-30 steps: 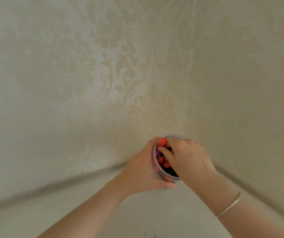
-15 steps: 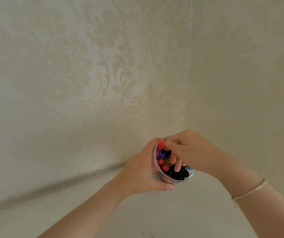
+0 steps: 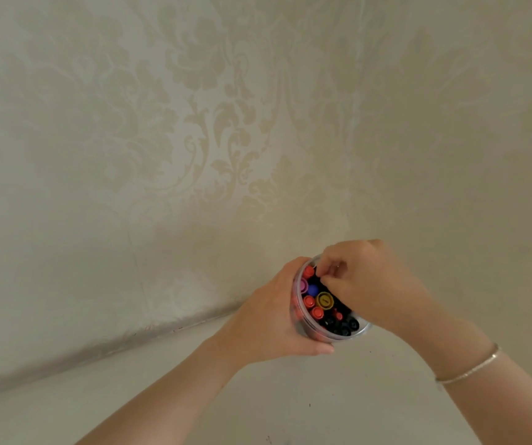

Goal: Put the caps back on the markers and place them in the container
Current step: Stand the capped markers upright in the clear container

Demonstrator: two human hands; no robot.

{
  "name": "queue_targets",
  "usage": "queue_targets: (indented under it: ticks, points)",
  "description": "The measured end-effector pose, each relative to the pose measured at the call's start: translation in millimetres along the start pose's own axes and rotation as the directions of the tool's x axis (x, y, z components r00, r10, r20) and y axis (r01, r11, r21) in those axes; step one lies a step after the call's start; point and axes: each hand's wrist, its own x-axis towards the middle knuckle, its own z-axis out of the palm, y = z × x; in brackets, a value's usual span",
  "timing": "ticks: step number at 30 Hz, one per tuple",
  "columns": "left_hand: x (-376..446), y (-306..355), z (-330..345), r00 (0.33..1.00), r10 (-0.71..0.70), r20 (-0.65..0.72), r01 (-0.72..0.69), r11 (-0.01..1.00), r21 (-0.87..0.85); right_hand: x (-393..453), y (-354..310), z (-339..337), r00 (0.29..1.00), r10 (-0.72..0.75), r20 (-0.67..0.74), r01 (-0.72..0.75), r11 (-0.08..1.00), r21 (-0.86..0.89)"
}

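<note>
My left hand (image 3: 267,319) wraps the clear container (image 3: 359,332) to steady it near the worktop's (image 3: 338,399) back corner, while my right hand (image 3: 373,284) curls its fingertips (image 3: 324,277) onto the capped markers (image 3: 317,303), seemingly seating one; exact grip unclear.

Head view — looks forward and down, seemingly close.

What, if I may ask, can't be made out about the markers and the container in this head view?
- Far side of the container: covered by the right hand.
- What the right hand's fingertips pinch: too small and shadowed to tell.
- Container's left wall and base: hidden by the left hand wrapped round it.
- Marker barrels: only the cap ends show from above.
- Whether markers remain outside: the surface is cut off by the bottom edge.
</note>
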Motion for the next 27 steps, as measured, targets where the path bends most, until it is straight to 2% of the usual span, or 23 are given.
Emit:
queue_targets:
  ticks: [3,5,8,10,11,13,16,22,24,27]
  points:
    - [0,0,2,1.000,0.005,-0.001,-0.005,1.000,0.005,-1,-5,5,0.997,-0.071,-0.006,0.069,0.982,-0.176]
    - [-1,0,2,1.000,-0.001,-0.010,0.001,1.000,0.000,0,-3,5,0.995,-0.101,-0.028,0.094,0.980,-0.174]
    - [-2,-2,2,1.000,-0.011,-0.026,0.011,1.000,-0.016,-1,5,6,0.995,-0.068,-0.075,0.071,0.997,0.043]
    - [-2,-3,0,0.999,-0.023,-0.032,0.022,0.999,-0.033,-4,12,9,0.965,-0.078,-0.252,0.126,0.976,0.179]
    - [-1,-3,0,0.999,-0.026,-0.032,0.025,0.999,-0.040,-6,15,10,0.939,-0.101,-0.327,0.169,0.968,0.186]
    - [0,-2,-1,0.999,-0.041,-0.016,0.040,0.998,-0.049,-9,16,17,0.918,-0.206,-0.340,0.258,0.959,0.116]
    - [2,1,-1,0.999,-0.049,-0.005,0.049,0.996,-0.070,-6,18,31,0.901,-0.358,-0.247,0.359,0.932,-0.043]
    - [2,-2,-2,0.997,-0.053,-0.048,0.050,0.997,-0.053,1,15,51,0.902,-0.383,-0.198,0.348,0.918,-0.190]
    - [1,-5,-3,0.997,-0.064,-0.047,0.061,0.996,-0.064,1,10,47,0.902,-0.371,-0.220,0.321,0.918,-0.233]
    - [2,-8,-2,0.998,-0.066,-0.022,0.064,0.995,-0.078,1,0,33,0.936,-0.206,-0.284,0.158,0.970,-0.184]
